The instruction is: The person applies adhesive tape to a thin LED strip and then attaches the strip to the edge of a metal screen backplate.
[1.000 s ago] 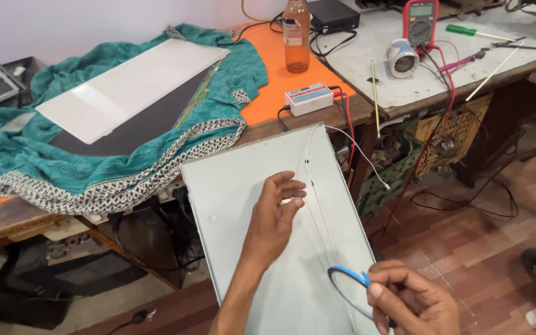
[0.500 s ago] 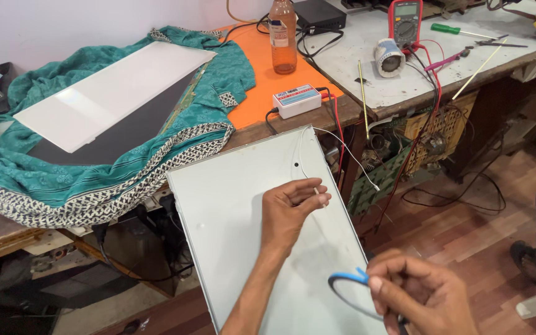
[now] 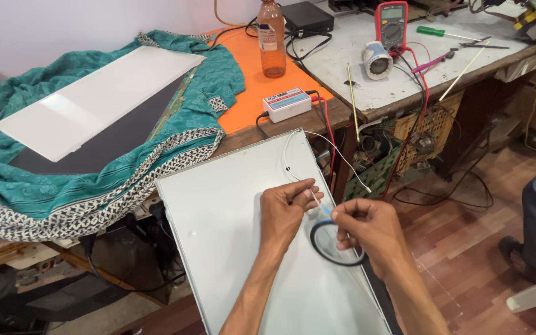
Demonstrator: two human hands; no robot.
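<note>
Tape roll, thin dark ring with a blue edge, over the pale grey panel leaning against the desk. Held in the right hand, fingers curled shut around its rim. Left hand just beside, fingertips pinched together on a thin white wire and the tape's free end. Both forearms raised from below, wrists bent inward. Teal cloth and white box beyond.

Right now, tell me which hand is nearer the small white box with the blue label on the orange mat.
Left. The left hand lies on the grey panel just below the small white box; the right hand, holding the tape ring, sits lower and further right.
</note>
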